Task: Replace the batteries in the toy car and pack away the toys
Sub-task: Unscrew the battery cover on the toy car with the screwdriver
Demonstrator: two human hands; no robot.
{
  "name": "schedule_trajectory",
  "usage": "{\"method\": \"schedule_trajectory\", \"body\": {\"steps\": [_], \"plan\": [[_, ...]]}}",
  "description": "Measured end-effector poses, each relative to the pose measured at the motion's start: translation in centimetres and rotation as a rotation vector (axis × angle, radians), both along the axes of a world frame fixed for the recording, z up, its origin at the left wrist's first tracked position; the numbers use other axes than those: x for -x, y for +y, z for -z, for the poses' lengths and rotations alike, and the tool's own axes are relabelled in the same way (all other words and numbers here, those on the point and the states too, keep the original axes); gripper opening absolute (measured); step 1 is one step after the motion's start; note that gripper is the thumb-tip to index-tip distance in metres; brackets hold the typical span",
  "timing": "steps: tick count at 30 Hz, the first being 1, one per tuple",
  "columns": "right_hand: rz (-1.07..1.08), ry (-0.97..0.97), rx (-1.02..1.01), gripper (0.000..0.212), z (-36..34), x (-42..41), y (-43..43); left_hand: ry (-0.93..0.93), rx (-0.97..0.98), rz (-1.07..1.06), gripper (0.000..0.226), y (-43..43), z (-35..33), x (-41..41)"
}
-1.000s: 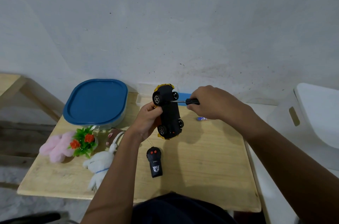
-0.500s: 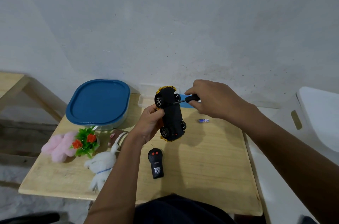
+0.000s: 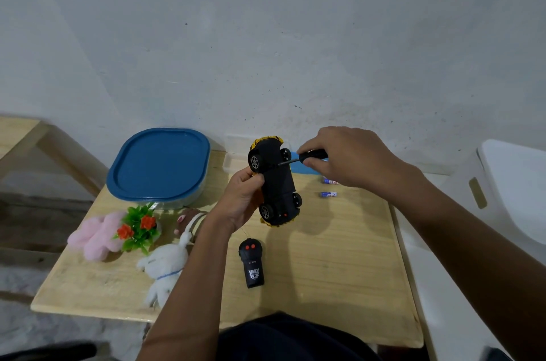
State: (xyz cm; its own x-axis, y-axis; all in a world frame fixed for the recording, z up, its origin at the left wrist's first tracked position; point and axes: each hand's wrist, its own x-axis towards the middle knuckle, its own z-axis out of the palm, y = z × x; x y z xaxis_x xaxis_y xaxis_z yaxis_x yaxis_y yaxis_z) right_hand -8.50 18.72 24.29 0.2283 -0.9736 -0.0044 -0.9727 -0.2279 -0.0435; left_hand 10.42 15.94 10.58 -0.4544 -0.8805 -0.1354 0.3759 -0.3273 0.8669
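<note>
Gripping upturned toy car (image 3: pixel 276 183) in left hand (image 3: pixel 240 201), right hand (image 3: pixel 345 157) gripping screwdriver (image 3: pixel 307 157), batteries (image 3: pixel 328 194) beside.

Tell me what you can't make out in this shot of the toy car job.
Head view only:
- Screw under the screwdriver tip: too small against the toy car underside.
- Battery labels: too small.
- Brown plush: mostly hidden by the left hand forearm.
- Clear box: hidden behind car and right hand.

Wooden table (image 3: pixel 339 257) with blue-lidded box (image 3: pixel 159 165), plush toys (image 3: pixel 165 266), plastic plant (image 3: pixel 139 226), remote (image 3: pixel 251 263), two batteries (image 3: pixel 328 194).
</note>
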Motion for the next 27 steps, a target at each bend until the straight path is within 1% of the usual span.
{"method": "schedule_trajectory", "body": {"steps": [2, 5, 8, 9, 11, 13, 15, 17, 19, 20, 22, 23, 25, 27], "plan": [[-0.001, -0.036, -0.019, 0.026, 0.1, 0.2, 0.0, 0.012, -0.005, -0.001, 0.024, 0.0, 0.0, 0.1], [0.078, -0.028, -0.073, 0.033, 0.2, 0.3, -0.2, 0.026, -0.009, -0.008, 0.025, 0.0, -0.1, 0.1], [0.134, 0.003, -0.126, 0.054, 0.4, 0.1, -0.5, 0.018, -0.005, -0.016, 0.023, -0.1, 0.0, 0.0], [0.131, 0.017, -0.103, 0.056, 0.4, 0.1, -0.5, 0.020, 0.000, -0.019, 0.021, 0.0, 0.1, 0.0], [0.100, 0.057, -0.041, 0.050, 0.4, 0.0, -0.5, 0.015, 0.003, -0.023, 0.019, 0.0, 0.2, 0.0], [0.067, 0.070, 0.002, 0.038, 0.1, 0.1, -0.3, 0.001, 0.000, -0.022, 0.020, 0.1, 0.2, 0.0], [0.046, 0.033, 0.022, 0.025, -0.1, 0.1, -0.2, 0.000, -0.005, -0.021, 0.020, 0.1, 0.2, 0.0], [0.048, -0.035, -0.003, 0.016, 0.0, 0.1, -0.2, -0.010, -0.012, -0.020, 0.020, 0.1, 0.3, 0.0], [0.082, -0.078, -0.055, 0.016, 0.3, 0.1, -0.1, -0.016, -0.017, -0.020, 0.021, 0.0, 0.5, 0.0], [0.102, -0.080, -0.076, 0.021, 0.6, 0.1, -0.1, -0.014, -0.019, -0.020, 0.021, -0.1, 0.5, 0.0], [0.122, -0.050, -0.095, 0.043, 1.4, 0.0, 0.0, 0.000, -0.021, -0.024, 0.023, -0.2, 0.5, -0.1], [0.123, -0.031, -0.091, 0.049, 1.7, -0.1, 0.0, 0.005, -0.022, -0.025, 0.027, -0.3, 0.5, -0.1], [0.107, -0.005, -0.053, 0.047, 1.9, 0.0, 0.1, 0.006, -0.023, -0.028, 0.029, -0.3, 0.5, -0.2], [0.075, -0.005, -0.006, 0.032, 1.6, 0.1, 0.3, 0.007, -0.018, -0.019, 0.028, -0.3, 0.6, -0.3]]}}
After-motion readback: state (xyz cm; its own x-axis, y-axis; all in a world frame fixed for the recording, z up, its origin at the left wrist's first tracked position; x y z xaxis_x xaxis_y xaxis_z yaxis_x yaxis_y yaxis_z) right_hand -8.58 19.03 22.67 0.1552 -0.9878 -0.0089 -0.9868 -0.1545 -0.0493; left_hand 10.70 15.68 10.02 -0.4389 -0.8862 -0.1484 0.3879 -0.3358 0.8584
